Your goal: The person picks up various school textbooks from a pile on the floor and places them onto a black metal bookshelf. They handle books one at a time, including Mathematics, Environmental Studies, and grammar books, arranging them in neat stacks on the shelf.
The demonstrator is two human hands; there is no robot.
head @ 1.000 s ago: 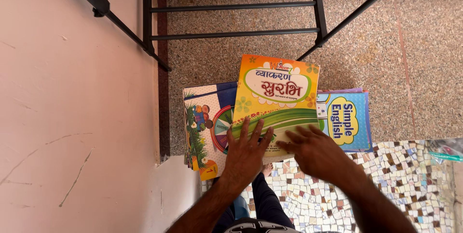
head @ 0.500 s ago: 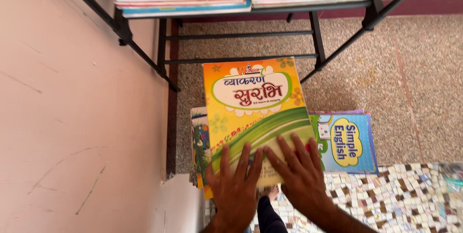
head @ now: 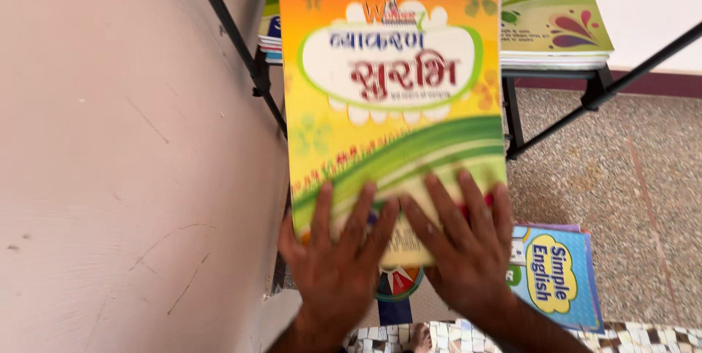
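Both hands lie flat, fingers spread, on the near end of the orange-and-green workbook [head: 391, 97]: left hand [head: 333, 262] and right hand [head: 461, 247] side by side. Its long axis runs away from them, toward the book stacks [head: 556, 20] on the black rack [head: 599, 86].

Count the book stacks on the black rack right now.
2: one stack at the rack's left, largely hidden behind the raised yellow book; one stack at the right. More may be hidden.

Bright, even daylight; motion blur softens everything.
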